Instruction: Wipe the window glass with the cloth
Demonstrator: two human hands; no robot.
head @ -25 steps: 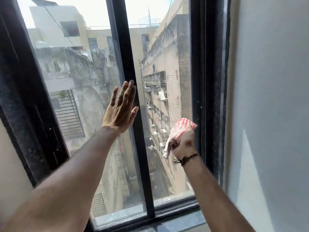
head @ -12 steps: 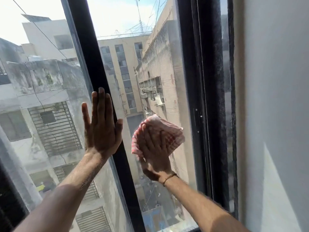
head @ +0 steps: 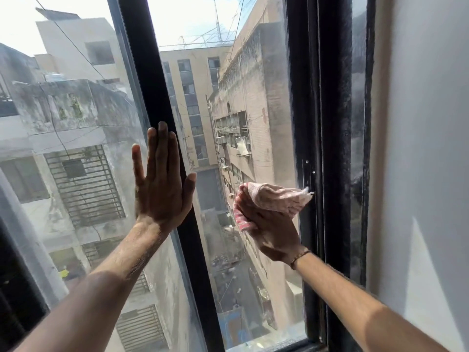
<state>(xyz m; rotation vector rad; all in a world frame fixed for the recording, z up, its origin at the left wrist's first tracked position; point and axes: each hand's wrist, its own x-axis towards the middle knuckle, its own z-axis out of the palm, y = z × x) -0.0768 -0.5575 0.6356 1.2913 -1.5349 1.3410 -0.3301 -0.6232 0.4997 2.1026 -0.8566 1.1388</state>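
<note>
The right window pane (head: pixel 243 102) fills the middle of the view, between two black frame bars. My right hand (head: pixel 272 229) presses a red-and-white checked cloth (head: pixel 276 198) flat against this glass, low and near the right frame; the cloth's frayed tip touches the frame. My left hand (head: pixel 162 184) lies flat with fingers spread, its palm on the left pane (head: pixel 76 123) and its thumb across the black centre bar (head: pixel 162 138).
A thick black frame (head: pixel 332 148) with a small latch plate (head: pixel 308 171) borders the pane on the right. Beyond it is a plain white wall (head: pixel 426 148). Buildings and a street far below show through the glass.
My right hand has slid the cloth to the right, from the middle of the pane to the right frame. The left hand stays pressed flat by the centre bar.
</note>
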